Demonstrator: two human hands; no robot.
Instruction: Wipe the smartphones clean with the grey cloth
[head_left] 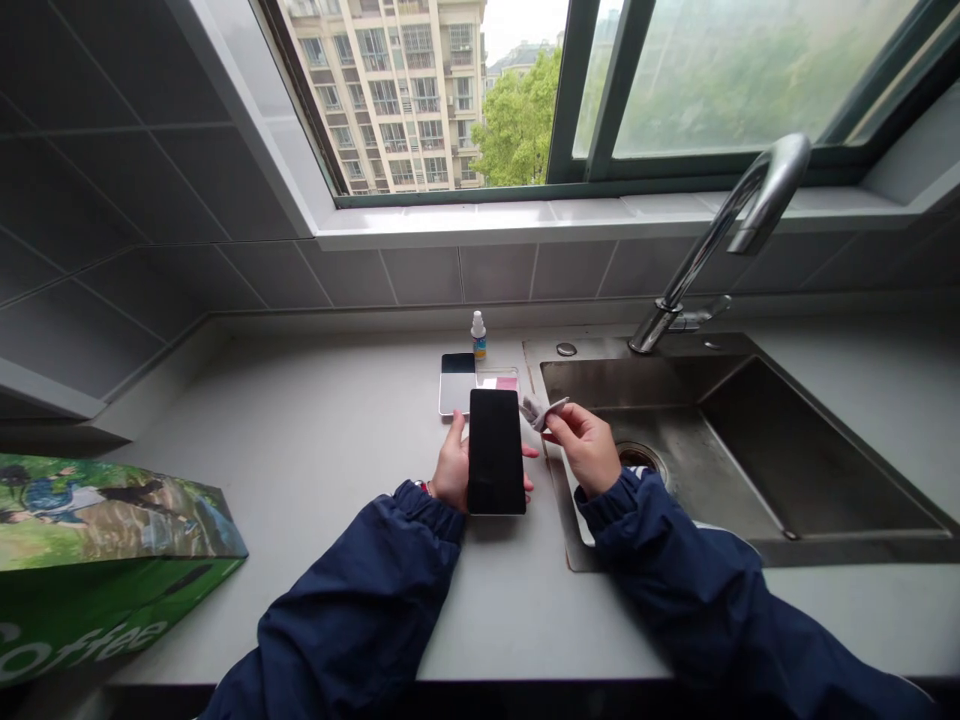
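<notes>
Your left hand (450, 472) cradles the dark-screened phone (496, 455) from behind, thumb along its left edge and fingertips showing past its right, screen facing you above the counter (315, 420). Your right hand (590, 450) pinches a crumpled grey cloth (537, 411) between thumb and fingers, just beside the phone's upper right corner. That wrist hangs over the left side of the sink (825, 552), whose metal rim borders your working side. Leftward, counter surface spreads toward the green box (112, 600); a small bottle (479, 338) stands beyond the phone.
</notes>
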